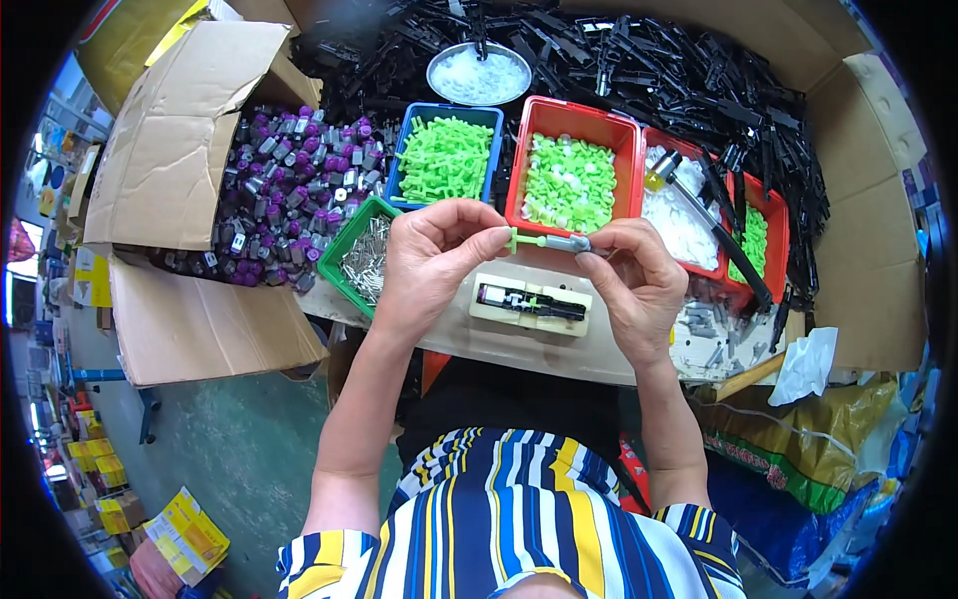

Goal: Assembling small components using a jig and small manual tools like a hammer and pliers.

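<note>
My left hand (424,262) is closed in a pinch on the end of a bright green plastic rod (529,240). My right hand (644,290) pinches a small grey plastic part (561,243) that meets the rod's other end; how far one sits inside the other is too small to tell. Both hands are raised over the front of the worktable. Just below them lies a cream holding block (489,314), with a half-shell black plastic assembly (544,305) in it, showing white, green and purple bits inside.
A blue bin (497,155) of green rods, red bins (631,150) of green and white parts and a green bin (334,262) of metal pins ring the hands. Left is a carton (165,150) of purple-grey parts. Black parts (689,70) heap behind, around a white-filled bowl (434,88).
</note>
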A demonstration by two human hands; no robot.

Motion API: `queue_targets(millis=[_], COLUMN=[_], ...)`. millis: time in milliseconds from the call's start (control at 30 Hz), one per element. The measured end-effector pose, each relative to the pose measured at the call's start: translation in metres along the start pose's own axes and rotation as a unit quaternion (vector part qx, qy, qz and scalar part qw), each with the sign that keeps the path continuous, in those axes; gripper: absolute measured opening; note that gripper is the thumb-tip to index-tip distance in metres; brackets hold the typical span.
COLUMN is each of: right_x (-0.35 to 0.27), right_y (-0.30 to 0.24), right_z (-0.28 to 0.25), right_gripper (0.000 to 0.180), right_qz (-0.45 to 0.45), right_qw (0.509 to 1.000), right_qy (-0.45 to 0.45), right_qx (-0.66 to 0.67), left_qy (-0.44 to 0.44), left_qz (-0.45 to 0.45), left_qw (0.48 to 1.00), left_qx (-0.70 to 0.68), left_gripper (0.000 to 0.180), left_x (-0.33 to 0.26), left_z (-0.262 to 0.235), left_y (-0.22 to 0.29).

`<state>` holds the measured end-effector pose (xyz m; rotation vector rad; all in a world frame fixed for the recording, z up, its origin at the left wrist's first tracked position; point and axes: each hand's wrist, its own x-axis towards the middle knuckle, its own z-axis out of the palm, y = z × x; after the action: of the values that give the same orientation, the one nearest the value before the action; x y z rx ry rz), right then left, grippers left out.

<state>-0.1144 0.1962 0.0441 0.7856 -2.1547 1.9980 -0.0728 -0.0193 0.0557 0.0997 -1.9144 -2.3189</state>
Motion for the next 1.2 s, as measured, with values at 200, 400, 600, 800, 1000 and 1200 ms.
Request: queue_targets(millis=[200,400,600,800,1000,1200], right_x=[-0.007,-0.01,-0.009,-0.012,-0.011,-0.009], right_y=[-0.007,-0.007,-0.004,0.003,0.003,0.0], right_z=[0.0,-0.003,0.005,-0.003,-0.004,-0.004], right_gripper=[0.02,0.021,0.023,0.02,0.019,0.027], right_qz=[-0.008,-0.056,-0.094,-0.017,0.023,-0.027], right_qw=[1.0,0.995,0.988,0.997,0.997,0.986], right_qy=[-0.009,-0.04,-0.055,-0.047,-0.073,-0.116], right_qx=[-0.029,-0.075,-0.106,-0.053,-0.015,-0.116], left_qy=[-0.007,-0.042,-0.062,-0.023,-0.039,-0.077], left_qz=[-0.015,-0.071,-0.138,0.069,0.272,0.208], left_qw=[1.0,0.996,0.985,0.982,0.893,0.912], left_qx=[-0.004,-0.036,-0.083,0.174,0.355,0.344], left_gripper=[0.01,0.012,0.014,0.021,0.018,0.01], left_x=[-0.007,-0.008,-0.01,-0.02,-0.017,-0.018], left_z=[0.002,-0.005,-0.005,0.007,0.003,-0.004], left_y=[0.002,0.0,-0.004,0.001,-0.008,-0.015])
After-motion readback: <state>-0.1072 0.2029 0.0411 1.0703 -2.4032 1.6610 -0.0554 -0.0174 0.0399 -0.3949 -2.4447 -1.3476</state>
